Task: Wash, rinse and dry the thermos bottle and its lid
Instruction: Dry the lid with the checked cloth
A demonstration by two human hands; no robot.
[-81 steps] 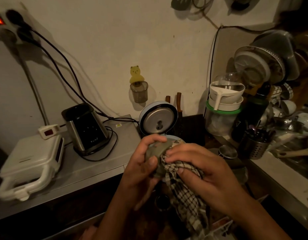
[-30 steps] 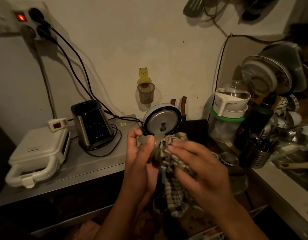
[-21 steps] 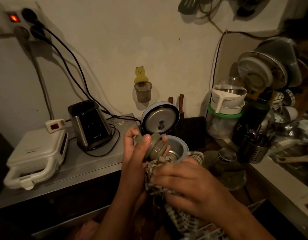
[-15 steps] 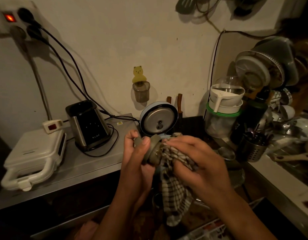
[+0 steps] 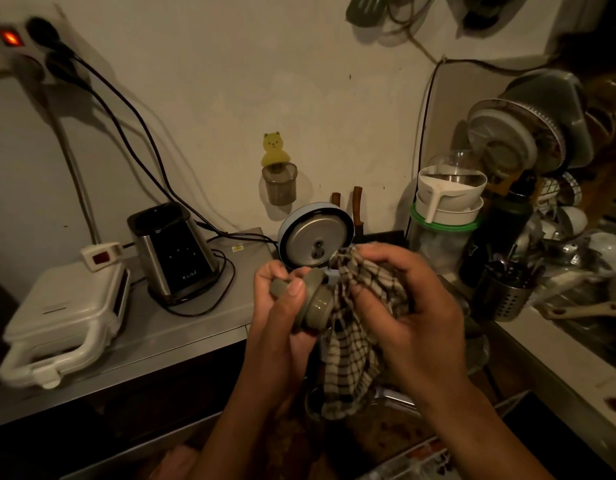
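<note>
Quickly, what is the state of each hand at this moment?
Left hand: closed, gripping the thermos lid.
Right hand: closed, holding the checked cloth against the lid.

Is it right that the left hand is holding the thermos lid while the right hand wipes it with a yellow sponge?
Not quite. The head view shows the left hand holding the thermos lid, but the right hand wipes it with a checked cloth, not a yellow sponge.
</note>
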